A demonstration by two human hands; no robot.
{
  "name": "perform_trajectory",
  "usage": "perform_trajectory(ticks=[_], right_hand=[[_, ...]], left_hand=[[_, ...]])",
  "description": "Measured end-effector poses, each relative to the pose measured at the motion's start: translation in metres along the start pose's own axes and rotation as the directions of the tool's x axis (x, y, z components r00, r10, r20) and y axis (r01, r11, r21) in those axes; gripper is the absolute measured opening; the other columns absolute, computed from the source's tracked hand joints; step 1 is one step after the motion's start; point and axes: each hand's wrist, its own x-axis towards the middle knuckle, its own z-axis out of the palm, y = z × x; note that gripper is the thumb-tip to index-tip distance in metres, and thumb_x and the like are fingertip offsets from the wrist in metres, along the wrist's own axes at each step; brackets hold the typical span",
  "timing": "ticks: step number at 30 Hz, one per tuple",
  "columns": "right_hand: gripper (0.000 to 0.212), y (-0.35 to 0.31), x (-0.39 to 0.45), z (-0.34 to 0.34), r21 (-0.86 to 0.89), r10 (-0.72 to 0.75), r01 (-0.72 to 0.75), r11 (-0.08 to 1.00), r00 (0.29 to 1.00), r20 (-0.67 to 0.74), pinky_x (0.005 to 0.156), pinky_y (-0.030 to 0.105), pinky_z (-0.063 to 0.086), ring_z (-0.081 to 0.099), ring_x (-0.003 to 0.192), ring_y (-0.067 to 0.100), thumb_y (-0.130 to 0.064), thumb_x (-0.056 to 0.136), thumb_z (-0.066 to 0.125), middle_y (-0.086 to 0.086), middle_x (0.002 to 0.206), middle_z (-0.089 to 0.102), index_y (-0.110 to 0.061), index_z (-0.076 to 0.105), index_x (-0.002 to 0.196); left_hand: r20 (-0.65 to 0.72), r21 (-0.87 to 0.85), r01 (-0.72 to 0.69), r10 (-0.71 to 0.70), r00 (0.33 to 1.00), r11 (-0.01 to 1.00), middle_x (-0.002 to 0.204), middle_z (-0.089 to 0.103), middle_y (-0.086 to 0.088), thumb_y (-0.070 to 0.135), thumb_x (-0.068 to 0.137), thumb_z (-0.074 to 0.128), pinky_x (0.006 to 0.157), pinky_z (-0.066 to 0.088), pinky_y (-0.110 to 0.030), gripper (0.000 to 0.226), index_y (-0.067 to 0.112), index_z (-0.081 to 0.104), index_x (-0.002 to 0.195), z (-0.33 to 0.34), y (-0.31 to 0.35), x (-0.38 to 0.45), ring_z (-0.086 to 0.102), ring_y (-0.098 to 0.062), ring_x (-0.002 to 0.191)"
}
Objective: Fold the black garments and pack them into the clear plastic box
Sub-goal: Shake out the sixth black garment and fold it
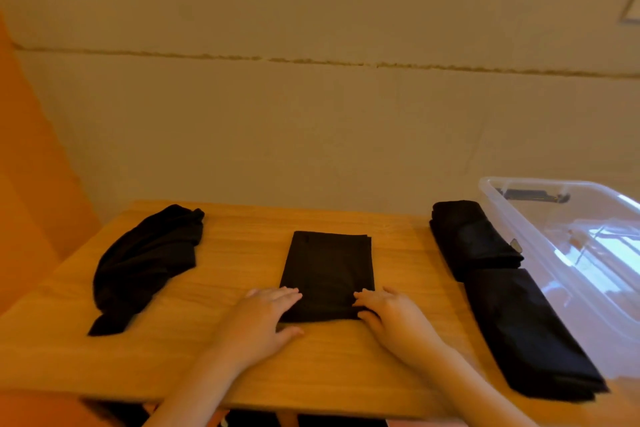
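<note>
Head cam: two flat hands, left (261,317) and right (393,317), fingers straight, pressing middle folded garment (327,270); one crumpled heap (145,260), folded stack (502,295); clear box (568,253), contents unclear.

Matt black cloth garments (327,274), smooth wood-grain table (239,253), glossy clear plastic box (568,229), matt plain wall (311,132)

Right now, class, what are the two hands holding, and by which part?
Both hands, left and right, touch the folded black garment at its near corners; a grip cannot be told.
</note>
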Motion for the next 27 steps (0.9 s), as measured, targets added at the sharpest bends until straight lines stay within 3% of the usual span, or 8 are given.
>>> perform_trajectory(ticks=[5, 8, 10, 13, 15, 20, 23, 27], right_hand=[[0.016, 0.000, -0.010, -0.015, 0.445, 0.095, -0.085, 0.892, 0.995, 0.000, 0.088, 0.022, 0.049, 0.059, 0.094, -0.001, -0.025, 0.094, 0.049, -0.013, 0.103, 0.062, -0.033, 0.058, 0.106], [0.014, 0.001, -0.016, -0.020, 0.590, 0.083, -0.047, 0.806, 0.996, -0.035, 0.081, 0.022, 0.052, 0.062, 0.088, 0.003, -0.020, 0.088, 0.059, -0.008, 0.095, 0.064, -0.034, 0.060, 0.093], [0.022, 0.001, -0.022, -0.022, 0.657, 0.027, -0.073, 0.750, 0.996, 0.080, 0.083, 0.020, 0.050, 0.060, 0.095, -0.002, -0.021, 0.081, 0.068, -0.010, 0.102, 0.064, -0.033, 0.060, 0.096], [0.038, -0.003, -0.029, -0.017, 0.576, -0.019, -0.172, 0.800, 0.950, 0.310, 0.082, 0.012, 0.041, 0.051, 0.101, -0.005, -0.029, 0.074, 0.073, -0.019, 0.107, 0.056, -0.042, 0.051, 0.102], [0.029, -0.004, -0.029, -0.012, 0.596, 0.020, -0.173, 0.784, 0.967, 0.255, 0.077, 0.011, 0.043, 0.053, 0.099, -0.004, -0.025, 0.081, 0.068, -0.017, 0.105, 0.058, -0.040, 0.053, 0.101], [0.019, 0.000, -0.015, -0.011, 0.949, 0.280, -0.141, 0.282, 0.958, 0.059, 0.076, 0.024, 0.054, 0.067, 0.094, 0.010, -0.009, 0.088, 0.056, -0.002, 0.098, 0.070, -0.021, 0.060, 0.101], [0.019, -0.002, 0.002, -0.010, 0.924, 0.336, -0.191, 0.332, 0.939, 0.073, 0.074, 0.022, 0.053, 0.065, 0.091, 0.008, -0.014, 0.091, 0.053, -0.002, 0.102, 0.066, -0.024, 0.055, 0.107], [0.017, -0.002, 0.025, -0.001, 0.767, 0.401, -0.296, 0.569, 0.914, 0.056, 0.068, 0.017, 0.048, 0.060, 0.090, 0.006, -0.023, 0.095, 0.049, -0.004, 0.101, 0.062, -0.018, 0.056, 0.110]], left_hand=[[-0.170, -0.133, -0.041, 0.018, 0.985, 0.990, 0.132, 0.049, 0.020, 0.035, 0.092, 0.054, 0.107, 0.017, -0.015, 0.032, 0.035, 0.053, 0.124, 0.004, 0.006, -0.012, 0.031, 0.012, 0.122], [-0.204, -0.559, 0.033, -0.176, 0.963, 0.829, 0.108, 0.058, 0.025, 0.025, 0.089, 0.060, 0.088, 0.037, -0.009, 0.019, 0.040, 0.059, 0.100, 0.003, 0.011, -0.020, 0.049, 0.015, 0.101], [-0.192, -0.755, 0.043, -0.284, 0.939, 0.655, 0.089, 0.067, 0.014, 0.020, 0.088, 0.061, 0.076, 0.045, -0.014, 0.013, 0.032, 0.064, 0.090, 0.000, 0.016, -0.023, 0.058, 0.007, 0.089], [-0.215, -0.828, 0.012, -0.337, 0.917, 0.561, 0.087, 0.070, 0.006, 0.020, 0.089, 0.060, 0.074, 0.050, -0.017, 0.009, 0.026, 0.066, 0.090, -0.004, 0.022, -0.022, 0.063, 0.000, 0.089], [-0.228, -0.834, -0.003, -0.340, 0.912, 0.551, 0.086, 0.071, 0.004, 0.023, 0.089, 0.058, 0.077, 0.053, -0.023, 0.008, 0.024, 0.066, 0.091, -0.005, 0.025, -0.018, 0.064, -0.003, 0.089], [-0.199, -0.910, 0.010, -0.457, 0.867, 0.415, 0.082, 0.069, -0.004, 0.037, 0.086, 0.053, 0.068, 0.053, -0.020, 0.017, 0.022, 0.062, 0.087, -0.007, 0.031, -0.001, 0.066, -0.011, 0.083], [-0.102, -0.906, 0.150, -0.549, 0.830, 0.396, 0.091, 0.066, -0.001, 0.030, 0.095, 0.047, 0.078, 0.053, -0.029, 0.014, 0.026, 0.059, 0.088, -0.003, 0.030, 0.017, 0.064, -0.016, 0.091], [0.130, -0.926, 0.313, -0.603, 0.787, 0.209, 0.102, 0.062, -0.003, 0.033, 0.093, 0.052, 0.088, 0.049, -0.035, 0.019, 0.018, 0.060, 0.103, -0.003, 0.024, 0.030, 0.058, -0.021, 0.102]])
